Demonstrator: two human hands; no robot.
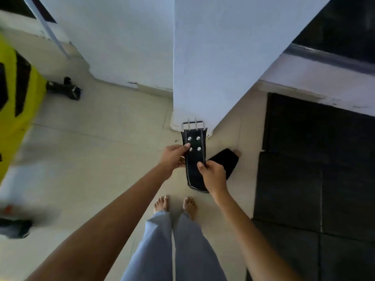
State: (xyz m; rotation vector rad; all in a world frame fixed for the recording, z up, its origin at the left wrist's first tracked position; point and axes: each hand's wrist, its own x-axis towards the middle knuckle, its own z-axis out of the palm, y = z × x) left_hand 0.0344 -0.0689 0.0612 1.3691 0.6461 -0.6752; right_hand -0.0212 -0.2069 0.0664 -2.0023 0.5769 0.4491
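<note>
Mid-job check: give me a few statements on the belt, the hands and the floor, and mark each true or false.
1. The left hand and right hand both grip the belt. True.
2. The buckle is at the belt's near end. False: it is at the far end, by the wall corner.
3. The feet are in shoes. False: they are bare.
4. Dark mats cover the floor on the right. True.

Soft, dim daylight
The pale wall is brightest. The belt looks sharp, but the yellow thing at the left edge is blurry and bent.
</note>
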